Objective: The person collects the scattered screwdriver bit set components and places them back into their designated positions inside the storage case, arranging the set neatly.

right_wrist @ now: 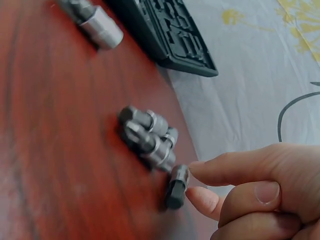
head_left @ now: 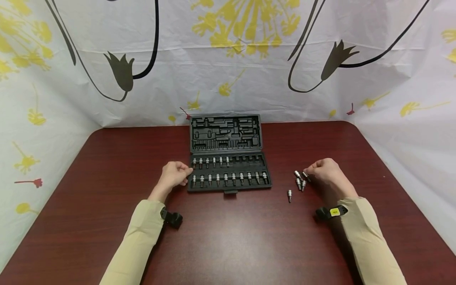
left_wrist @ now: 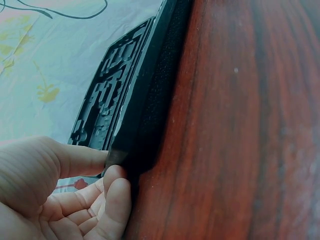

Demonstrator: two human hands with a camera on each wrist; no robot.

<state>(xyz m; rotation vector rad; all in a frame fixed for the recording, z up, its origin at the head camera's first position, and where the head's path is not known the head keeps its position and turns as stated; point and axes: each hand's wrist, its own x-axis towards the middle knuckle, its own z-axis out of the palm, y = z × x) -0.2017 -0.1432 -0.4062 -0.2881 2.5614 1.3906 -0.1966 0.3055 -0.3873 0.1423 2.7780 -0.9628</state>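
A black socket case (head_left: 230, 189) lies unfolded, its moulded lid (head_left: 226, 133) tilted up behind. Two rows of silver bit sockets (head_left: 226, 179) sit in its base, the back row filled only on its left part. My left hand (head_left: 173, 174) pinches the case's left edge between thumb and index finger, other fingers curled underneath. Off to the right, my right hand (head_left: 325, 171) has its index fingertip and thumb at one side of a loose bit socket (right_wrist: 178, 186) with a dark hex tip. Beside that lies a small cluster of bit sockets (right_wrist: 150, 135).
One bit socket (head_left: 289, 195) lies apart, between the case and the cluster. The case stands near the far edge of the dark red wooden table (head_left: 228, 245). Behind it hangs a white cloth (head_left: 249, 95) with printed flowers.
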